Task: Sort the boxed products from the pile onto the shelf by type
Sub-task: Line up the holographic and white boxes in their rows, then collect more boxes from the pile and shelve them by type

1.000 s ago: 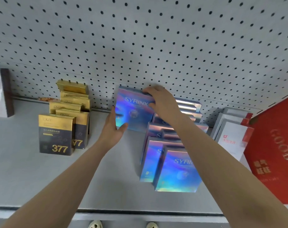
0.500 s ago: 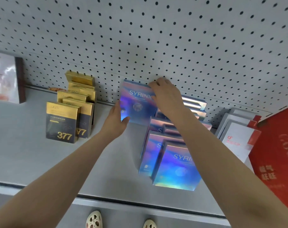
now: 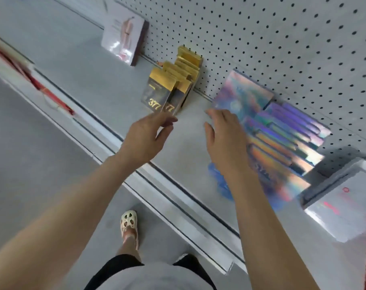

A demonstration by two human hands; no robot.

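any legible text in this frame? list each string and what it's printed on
"377": gold numerals low on the front gold-and-black box.
"77": partial numerals on the gold-and-black box beside it; the first digit is hidden.
Front holographic box: lettering too blurred to read.
White box with red mark: red print too blurred to read.
White and pink box at the back: print too small to read.

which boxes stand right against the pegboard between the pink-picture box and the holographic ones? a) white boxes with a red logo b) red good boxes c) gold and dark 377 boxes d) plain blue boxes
c: the gold and dark 377 boxes stand in a row out from the pegboard, with the pink-picture box on one side and the holographic boxes on the other.
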